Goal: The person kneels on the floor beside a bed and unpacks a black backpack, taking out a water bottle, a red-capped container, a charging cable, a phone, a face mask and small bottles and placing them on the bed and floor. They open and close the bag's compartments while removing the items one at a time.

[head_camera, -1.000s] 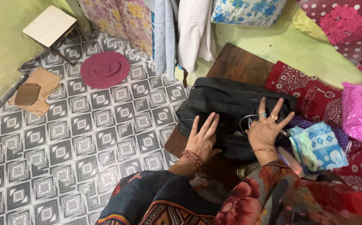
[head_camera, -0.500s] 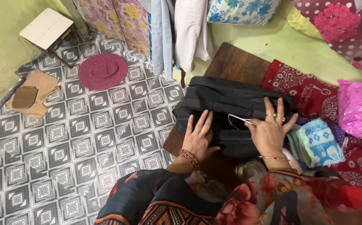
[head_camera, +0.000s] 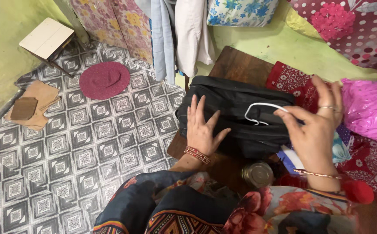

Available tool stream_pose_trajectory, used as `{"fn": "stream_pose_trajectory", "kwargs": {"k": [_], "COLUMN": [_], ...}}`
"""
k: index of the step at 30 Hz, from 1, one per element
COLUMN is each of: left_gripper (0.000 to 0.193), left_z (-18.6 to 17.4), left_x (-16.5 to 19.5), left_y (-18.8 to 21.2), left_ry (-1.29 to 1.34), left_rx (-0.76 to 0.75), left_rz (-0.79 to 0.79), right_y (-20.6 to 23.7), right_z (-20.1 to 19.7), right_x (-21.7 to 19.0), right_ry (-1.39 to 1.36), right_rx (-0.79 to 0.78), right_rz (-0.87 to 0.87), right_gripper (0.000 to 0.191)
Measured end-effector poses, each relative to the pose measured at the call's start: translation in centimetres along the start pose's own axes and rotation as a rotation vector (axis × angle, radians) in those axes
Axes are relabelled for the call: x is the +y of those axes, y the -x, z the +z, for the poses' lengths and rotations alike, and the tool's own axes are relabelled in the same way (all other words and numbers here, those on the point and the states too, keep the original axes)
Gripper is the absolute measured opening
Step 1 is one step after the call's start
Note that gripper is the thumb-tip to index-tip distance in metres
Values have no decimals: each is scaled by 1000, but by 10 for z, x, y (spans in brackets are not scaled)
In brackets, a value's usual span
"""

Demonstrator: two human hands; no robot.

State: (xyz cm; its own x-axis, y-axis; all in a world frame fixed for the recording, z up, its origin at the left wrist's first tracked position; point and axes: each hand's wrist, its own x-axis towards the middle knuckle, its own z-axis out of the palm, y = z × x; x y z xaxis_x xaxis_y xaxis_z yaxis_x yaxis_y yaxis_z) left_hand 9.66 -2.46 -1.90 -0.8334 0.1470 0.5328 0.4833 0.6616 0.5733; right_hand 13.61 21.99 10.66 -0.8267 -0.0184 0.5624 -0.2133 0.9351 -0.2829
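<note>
Right hand: the right hand [head_camera: 316, 130] was raised above the right end of the black bag [head_camera: 236, 115], thumb and forefinger pinched shut on a thin white cord [head_camera: 258, 113], the other fingers fanned upward and apart.
White cord: it ran from the pinch leftward as a slim, smooth loop that curved down onto the bag's top panel; its far end lay on the fabric, well clear of the fingertips.
Left hand: the left hand [head_camera: 201, 130] lay flat on the bag's left half, palm down, fingers spread, gripping nothing; a red beaded bangle [head_camera: 197, 154] sat at the wrist.
Black bag: soft, matte woven cloth, long and boxy with rounded corners and stitched seams, lying across a dark wooden table [head_camera: 240, 67] of smooth, worn grain.
Position to grip: the bag sat directly under both hands, touched by the left, while the right met only the cord.
Metal tin: a round, shiny tin [head_camera: 258, 174] stood just below the bag's near edge, between the two wrists.
Right side: a glossy, crinkled pink plastic bag [head_camera: 368, 110] rested on red patterned cloth [head_camera: 290, 80].
Floor: grey and white geometric tiles [head_camera: 67, 151] carried a round maroon mat [head_camera: 104, 79] of knitted texture and flat brown card pieces [head_camera: 32, 106].
</note>
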Motion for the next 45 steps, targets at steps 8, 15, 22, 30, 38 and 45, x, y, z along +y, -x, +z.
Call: {"fn": "stream_pose_trajectory", "kwargs": {"k": [8, 15, 22, 30, 38, 45], "left_gripper": [57, 49, 23, 15, 17, 20], "left_z": [-6, -1, 9, -3, -17, -25], "left_x": [36, 54, 60, 56, 78, 86], "left_y": [-23, -40, -39, -49, -66, -65], "left_ry": [78, 140, 185, 165, 249, 202], "left_rx": [31, 25, -20, 16, 118, 65], "left_rz": [8, 45, 19, -76, -185, -387], "right_y": [-17, -25, -27, 0, 35, 32], "right_z": [-71, -94, -90, -41, 46, 68], "right_x": [-39, -52, -47, 19, -14, -51], "right_ry": [-315, -647, -642, -69, -61, -290], "right_rx": [148, 244, 359, 219, 50, -49], "right_rz": [-33, 203, 376, 129, 8, -4], "right_gripper": [8, 17, 21, 5, 12, 28]}}
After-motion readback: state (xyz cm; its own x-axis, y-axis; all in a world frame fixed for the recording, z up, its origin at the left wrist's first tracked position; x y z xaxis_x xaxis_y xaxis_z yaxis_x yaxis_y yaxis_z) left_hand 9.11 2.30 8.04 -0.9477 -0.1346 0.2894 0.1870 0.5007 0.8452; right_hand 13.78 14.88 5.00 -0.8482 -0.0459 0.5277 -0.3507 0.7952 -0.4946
